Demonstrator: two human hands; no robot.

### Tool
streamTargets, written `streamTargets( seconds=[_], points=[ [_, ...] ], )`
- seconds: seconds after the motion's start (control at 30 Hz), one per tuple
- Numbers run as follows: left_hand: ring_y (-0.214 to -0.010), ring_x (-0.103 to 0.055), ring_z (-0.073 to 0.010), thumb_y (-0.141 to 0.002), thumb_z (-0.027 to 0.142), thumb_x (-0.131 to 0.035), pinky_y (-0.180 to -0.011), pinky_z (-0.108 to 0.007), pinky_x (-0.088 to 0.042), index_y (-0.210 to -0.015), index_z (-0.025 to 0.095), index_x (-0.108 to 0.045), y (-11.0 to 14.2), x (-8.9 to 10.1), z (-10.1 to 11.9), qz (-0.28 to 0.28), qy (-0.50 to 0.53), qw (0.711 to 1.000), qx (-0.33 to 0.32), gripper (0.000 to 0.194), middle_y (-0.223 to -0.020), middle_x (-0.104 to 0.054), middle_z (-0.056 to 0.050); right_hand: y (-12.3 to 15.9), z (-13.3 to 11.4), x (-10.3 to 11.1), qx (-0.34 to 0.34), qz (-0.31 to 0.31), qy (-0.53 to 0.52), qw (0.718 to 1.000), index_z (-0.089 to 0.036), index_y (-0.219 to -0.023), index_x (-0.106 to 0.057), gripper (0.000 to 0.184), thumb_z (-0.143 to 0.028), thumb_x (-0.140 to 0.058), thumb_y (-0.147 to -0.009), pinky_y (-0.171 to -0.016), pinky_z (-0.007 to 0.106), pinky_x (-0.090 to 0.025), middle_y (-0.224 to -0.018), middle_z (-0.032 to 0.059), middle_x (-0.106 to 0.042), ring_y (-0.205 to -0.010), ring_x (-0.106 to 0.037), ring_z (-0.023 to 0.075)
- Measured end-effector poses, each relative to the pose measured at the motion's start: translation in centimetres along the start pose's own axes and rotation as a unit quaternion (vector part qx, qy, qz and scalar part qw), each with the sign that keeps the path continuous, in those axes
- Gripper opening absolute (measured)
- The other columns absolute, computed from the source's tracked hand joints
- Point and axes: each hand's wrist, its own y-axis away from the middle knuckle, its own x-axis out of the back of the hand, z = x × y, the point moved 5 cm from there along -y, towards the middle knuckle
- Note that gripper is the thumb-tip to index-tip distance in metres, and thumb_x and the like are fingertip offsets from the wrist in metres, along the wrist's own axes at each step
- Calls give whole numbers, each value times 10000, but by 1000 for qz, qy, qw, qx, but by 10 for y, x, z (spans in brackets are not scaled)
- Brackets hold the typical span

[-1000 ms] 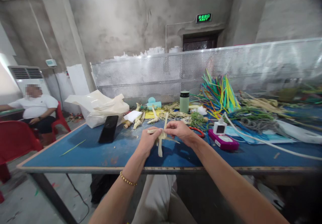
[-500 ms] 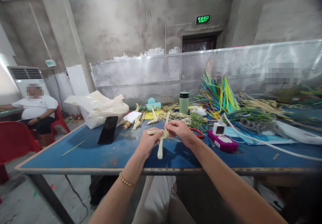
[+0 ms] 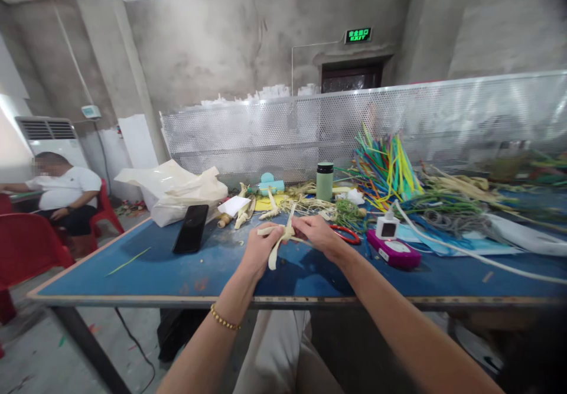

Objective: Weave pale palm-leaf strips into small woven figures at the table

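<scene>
Between my hands, above the front of the blue table, is a bundle of pale, flat plant-fibre strips [image 3: 273,256], crossed at the middle. One broad strip hangs down toward me, one sticks up, and others point to the sides. My left hand [image 3: 258,251] pinches the bundle from the left with thumb and fingers. From the right, my right hand [image 3: 317,234] is closed on it near the crossing; its fingertips are partly hidden. Behind my hands lie similar pale pieces [image 3: 271,206] with knotted, leafy ends.
A black phone [image 3: 190,228] and a cream plastic bag [image 3: 181,196] lie to the left. A green bottle [image 3: 325,182], red-handled scissors [image 3: 348,234], a purple box [image 3: 393,250] and coloured strips [image 3: 390,169] stand right. A seated person [image 3: 68,190] is far left.
The hanging strip has swung left and up toward my left hand. My right hand has shifted slightly down and its grip has turned. The seated person's head has lowered.
</scene>
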Motion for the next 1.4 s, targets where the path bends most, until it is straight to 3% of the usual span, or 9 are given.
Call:
streamTargets(
  seconds=[0.13,0.37,0.57,0.77,1.03,1.1,1.17,1.27,1.4],
  points=[
    [-461,-441,-84,-751,354,-651,-460,-222,-311,-721,138,-630,1,2,7,22,-14,999,-34,220,-566,-598,-5,8,2,-9,-32,-120,-27,992,-118,-739,-671,505,-603,-538,-788,-579,254,-432,-674,61,-670,-603,-605,147],
    [-452,-415,-82,-751,379,-651,-449,-221,-287,-703,141,-627,2,2,10,22,-14,999,-32,244,-538,-567,4,14,-1,-8,-44,-126,-70,989,-136,-679,-590,347,-469,-673,-726,-459,200,-399,-557,-11,-568,-483,-519,83],
    [-436,-375,-66,-705,398,-690,-433,-214,-261,-672,130,-613,3,1,10,32,23,999,-14,281,-518,-543,7,13,-2,-5,-42,-66,-43,996,-144,-747,-591,277,-398,-681,-685,-433,212,-382,-507,-28,-550,-454,-489,92],
    [-418,-348,-52,-692,390,-701,-418,-205,-220,-701,124,-615,3,2,11,41,47,998,-20,280,-495,-524,16,10,-3,1,-19,9,-1,1000,-146,-660,-571,212,-336,-667,-663,-413,197,-265,-489,-55,-472,-438,-362,55],
    [-432,-371,-67,-685,399,-706,-427,-211,-237,-686,131,-605,5,3,13,54,20,998,6,286,-512,-547,10,10,-2,0,-26,-12,11,1000,-134,-754,-623,222,-346,-639,-688,-465,210,-319,-601,-8,-577,-513,-446,86],
    [-436,-374,-71,-695,408,-698,-432,-215,-239,-683,134,-605,5,2,13,45,12,999,5,289,-511,-544,10,7,-2,5,-1,31,3,1000,-133,-818,-644,270,-376,-638,-701,-527,225,-378,-685,16,-617,-589,-505,112],
    [-437,-371,-72,-705,410,-689,-438,-217,-239,-688,137,-608,5,2,12,35,5,999,5,285,-515,-546,11,4,-3,14,32,119,13,992,-137,-837,-644,292,-406,-622,-726,-583,246,-413,-726,32,-630,-642,-534,136],
    [-454,-385,-79,-715,404,-680,-450,-218,-253,-681,137,-614,4,4,11,48,-16,999,-8,277,-523,-546,10,7,-8,22,79,208,53,974,-152,-777,-623,270,-421,-594,-764,-577,259,-409,-674,30,-603,-606,-514,144],
    [-502,-422,-90,-732,383,-664,-482,-223,-301,-704,137,-626,2,9,10,88,-16,995,-34,250,-573,-558,8,19,-19,6,109,163,110,974,-172,-702,-587,274,-405,-523,-831,-529,249,-356,-592,6,-556,-541,-469,127]
  ],
)
